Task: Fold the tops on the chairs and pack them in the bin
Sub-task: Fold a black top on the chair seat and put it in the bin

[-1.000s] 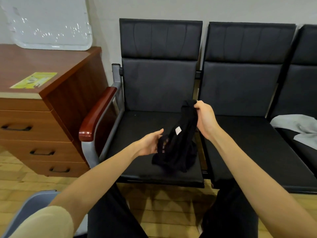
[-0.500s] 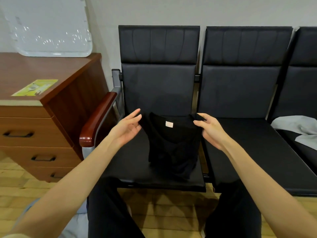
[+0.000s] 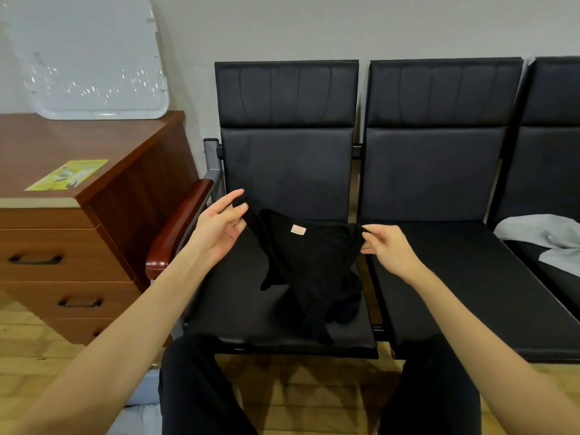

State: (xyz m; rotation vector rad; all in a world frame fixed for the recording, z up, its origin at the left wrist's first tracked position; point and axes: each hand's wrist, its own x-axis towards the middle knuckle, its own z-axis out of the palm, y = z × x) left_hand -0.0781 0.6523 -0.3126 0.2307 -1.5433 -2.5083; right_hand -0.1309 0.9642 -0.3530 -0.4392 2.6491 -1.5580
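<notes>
Since the earlier frame both hands have spread the black top (image 3: 309, 265) wider above the left chair seat (image 3: 238, 309), left hand (image 3: 219, 229) and right hand (image 3: 387, 246) fingers pinching its shoulders; soft, limp fabric, best held there.

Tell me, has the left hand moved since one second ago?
Yes. The left hand rose from the seat toward the chair backrest and now pinches the black top.

left hand (image 3: 219, 227) pinching, right hand (image 3: 387, 246) pinching
</notes>
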